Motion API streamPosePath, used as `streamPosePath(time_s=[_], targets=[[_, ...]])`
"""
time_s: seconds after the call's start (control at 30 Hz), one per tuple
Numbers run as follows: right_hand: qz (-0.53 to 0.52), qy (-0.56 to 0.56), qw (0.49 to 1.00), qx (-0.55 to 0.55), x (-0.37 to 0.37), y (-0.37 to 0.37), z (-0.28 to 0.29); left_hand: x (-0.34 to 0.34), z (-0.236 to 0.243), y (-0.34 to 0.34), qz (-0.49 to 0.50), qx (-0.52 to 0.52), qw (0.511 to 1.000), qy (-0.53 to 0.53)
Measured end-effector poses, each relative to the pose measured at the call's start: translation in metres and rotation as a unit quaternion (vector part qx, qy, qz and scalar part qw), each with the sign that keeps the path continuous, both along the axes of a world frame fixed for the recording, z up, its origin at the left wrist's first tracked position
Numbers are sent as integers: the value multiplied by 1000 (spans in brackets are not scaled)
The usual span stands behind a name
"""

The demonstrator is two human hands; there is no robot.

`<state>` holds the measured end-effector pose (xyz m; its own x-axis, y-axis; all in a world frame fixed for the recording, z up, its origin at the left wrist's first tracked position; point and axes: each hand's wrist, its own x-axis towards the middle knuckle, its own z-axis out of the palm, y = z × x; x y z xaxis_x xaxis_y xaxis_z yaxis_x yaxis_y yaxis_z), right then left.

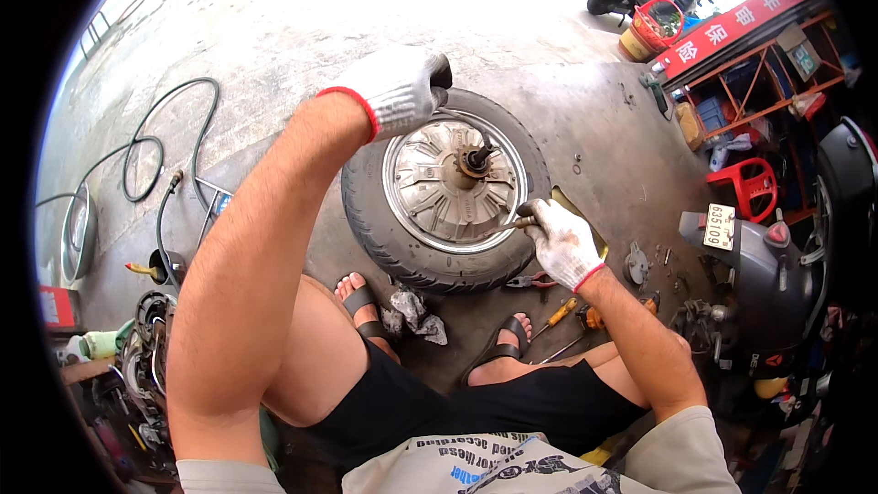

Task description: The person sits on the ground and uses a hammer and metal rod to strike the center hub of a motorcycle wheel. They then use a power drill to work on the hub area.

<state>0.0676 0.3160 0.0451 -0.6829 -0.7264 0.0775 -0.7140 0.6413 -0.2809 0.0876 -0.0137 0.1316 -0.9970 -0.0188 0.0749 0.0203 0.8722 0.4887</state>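
Observation:
In front of my feet lies a wheel with a black tyre point(384, 242) and a silver hub motor point(439, 192). From its middle rises a dark axle point(478, 158), with a thin dark cable curving off it toward the far rim. My left hand point(410, 96), in a white glove with dark fingertips and a red cuff, is closed above the far left rim; what it holds, if anything, is hidden. My right hand point(562, 242), gloved alike, pinches a thin rod-like metal tool point(505, 227) whose tip points at the hub's near right edge.
Pliers point(530, 281), a yellow-handled screwdriver point(560, 311) and crumpled grey rags point(416, 316) lie by my sandals. A black hose point(210, 119) coils at left. A dark motor scooter point(764, 302) and a red plastic stool point(752, 187) stand at right, near a metal rack point(759, 82).

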Motion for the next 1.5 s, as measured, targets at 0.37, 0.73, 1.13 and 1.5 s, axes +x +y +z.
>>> streamPosePath(time_s=[0.37,0.73,1.13,1.5], targets=[[26,6,999,42,-3,-9,-5,-10,-5,-19,2,11,999,34],[-2,-3,967,256,5,-48,22,-16,-9,-18,-10,11,998,58],[66,10,941,331,-5,-58,20,-23,-7,-12,14,-34,997,62],[26,-26,937,347,-1,-67,33,-19,3,-10,-6,-38,999,27]])
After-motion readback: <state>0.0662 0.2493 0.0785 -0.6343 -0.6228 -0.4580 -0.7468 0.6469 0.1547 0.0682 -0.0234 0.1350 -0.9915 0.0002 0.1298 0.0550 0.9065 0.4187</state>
